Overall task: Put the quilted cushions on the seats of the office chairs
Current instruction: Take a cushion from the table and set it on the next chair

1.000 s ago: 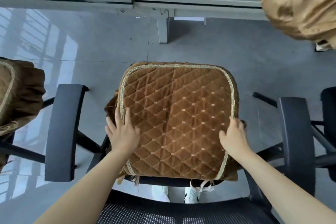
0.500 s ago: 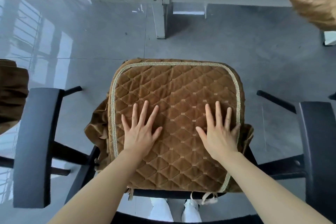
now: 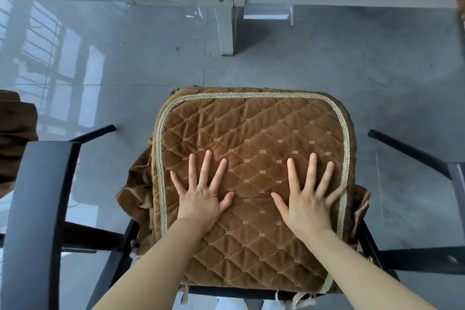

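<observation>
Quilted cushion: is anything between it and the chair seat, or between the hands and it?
Nothing visible. The quilted cushion lies flat over the chair seat, and the left hand and right hand press directly on it, fingers spread. The underside is hidden.

The cushion (image 3: 254,158) is brown velvet, diamond-quilted with tan stitching and pale braided trim. At nine o'clock, the armrest (image 3: 37,209) is black. The floor (image 3: 327,58) is glossy grey.

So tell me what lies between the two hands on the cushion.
In the head view, only bare quilted cushion lies between the left hand and right hand; both rest flat, fingers spread.
</observation>
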A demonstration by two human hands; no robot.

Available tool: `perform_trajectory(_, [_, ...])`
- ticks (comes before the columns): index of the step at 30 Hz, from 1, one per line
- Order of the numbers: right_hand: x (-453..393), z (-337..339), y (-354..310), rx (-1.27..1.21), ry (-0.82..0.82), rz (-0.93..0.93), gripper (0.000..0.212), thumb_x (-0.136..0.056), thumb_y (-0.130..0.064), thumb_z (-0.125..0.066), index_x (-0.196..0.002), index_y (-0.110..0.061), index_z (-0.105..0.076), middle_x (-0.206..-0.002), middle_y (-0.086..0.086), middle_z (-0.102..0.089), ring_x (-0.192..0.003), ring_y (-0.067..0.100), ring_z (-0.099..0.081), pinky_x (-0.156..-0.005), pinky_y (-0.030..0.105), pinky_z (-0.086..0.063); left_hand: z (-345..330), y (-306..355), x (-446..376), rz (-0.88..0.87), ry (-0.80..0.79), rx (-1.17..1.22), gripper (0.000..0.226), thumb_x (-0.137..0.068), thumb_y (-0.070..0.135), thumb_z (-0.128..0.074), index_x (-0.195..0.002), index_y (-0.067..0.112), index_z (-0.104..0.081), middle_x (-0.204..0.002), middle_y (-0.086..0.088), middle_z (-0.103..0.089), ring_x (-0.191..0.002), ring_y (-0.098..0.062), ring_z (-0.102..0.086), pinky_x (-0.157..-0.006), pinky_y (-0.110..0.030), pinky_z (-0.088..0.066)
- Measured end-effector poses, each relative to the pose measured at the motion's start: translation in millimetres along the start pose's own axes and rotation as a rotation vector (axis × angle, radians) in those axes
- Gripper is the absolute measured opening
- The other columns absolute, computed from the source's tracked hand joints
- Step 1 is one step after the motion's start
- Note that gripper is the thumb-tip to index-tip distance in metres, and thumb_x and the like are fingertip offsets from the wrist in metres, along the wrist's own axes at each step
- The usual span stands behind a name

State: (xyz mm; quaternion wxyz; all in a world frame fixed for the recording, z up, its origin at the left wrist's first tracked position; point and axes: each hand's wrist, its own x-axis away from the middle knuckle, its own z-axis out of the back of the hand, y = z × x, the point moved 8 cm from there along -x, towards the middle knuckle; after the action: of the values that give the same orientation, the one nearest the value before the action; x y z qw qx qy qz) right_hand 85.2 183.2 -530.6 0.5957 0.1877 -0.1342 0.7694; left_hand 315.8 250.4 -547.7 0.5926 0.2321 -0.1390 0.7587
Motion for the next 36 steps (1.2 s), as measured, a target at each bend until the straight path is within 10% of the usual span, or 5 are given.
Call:
perform_trajectory(7, [2.3, 23.1, -9.9, -0.014, 0.076, -0.005, 0.084, -0.086, -0.073, -0.024, -0.155, -0.028, -0.005, -0.16, 0.024, 0.002, -0.141, 0.057, 0.004, -0.099, 0.083, -0.008, 16.8, 7.5, 10.5, -0.052, 0.181, -0.046, 0.079, -0.086, 0.071, -0.024, -0.156, 0.035, -0.009, -0.164, -0.004, -0.007, -0.15, -0.038, 0.001, -0.108, -0.075, -0.006])
perform_trajectory(19, [-20.0, 42.7, -30.3, -0.015, -0.012, 0.081, 0.077, -0.09, -0.07, -0.025, -0.149, -0.042, 0.015, -0.161, 0.006, 0.021, -0.142, 0.048, 0.021, -0.103, 0.077, -0.006, 51.5, 17.9, -11.3, 0.037, -0.124, 0.032, 0.075, -0.093, 0.061, -0.037, -0.149, 0.052, 0.012, -0.161, 0.007, 0.024, -0.145, -0.036, 0.026, -0.105, -0.077, -0.002])
perform_trajectory(23, [1.8, 71.1, -31.2, -0.084, -0.146, 0.073, 0.069, -0.097, -0.057, -0.023, -0.154, -0.028, 0.004, -0.164, 0.005, 0.004, -0.148, 0.038, 0.007, -0.113, 0.066, -0.009, 84.7, 22.7, 6.9, 0.01, -0.243, -0.021, 0.07, -0.098, 0.026, -0.039, -0.155, 0.036, 0.001, -0.165, 0.0, 0.01, -0.15, -0.034, 0.006, -0.117, -0.06, -0.016])
perform_trajectory(29, [91.4, 171.2, -16.3, -0.178, 0.034, 0.107, 0.053, -0.101, -0.03, -0.039, -0.149, -0.012, -0.027, -0.154, 0.007, -0.034, -0.139, 0.025, -0.035, -0.111, 0.037, -0.035, 135.6, 70.9, 96.8, -0.073, -0.21, 0.102, 0.063, -0.099, 0.023, -0.04, -0.156, 0.022, -0.011, -0.164, -0.002, -0.012, -0.151, -0.024, -0.005, -0.116, -0.043, -0.028])
perform_trajectory(36, [188.7, 263.6, 45.9, -0.362, 0.196, 0.043, 0.044, -0.101, -0.035, -0.038, -0.143, -0.02, -0.04, -0.148, -0.002, -0.043, -0.133, 0.016, -0.043, -0.106, 0.031, -0.04, 215.6, 132.2, 195.0, -0.125, -0.045, 0.243, 0.053, -0.099, 0.023, -0.039, -0.15, 0.018, -0.028, -0.153, 0.001, -0.038, -0.141, -0.02, -0.033, -0.104, -0.036, -0.041])
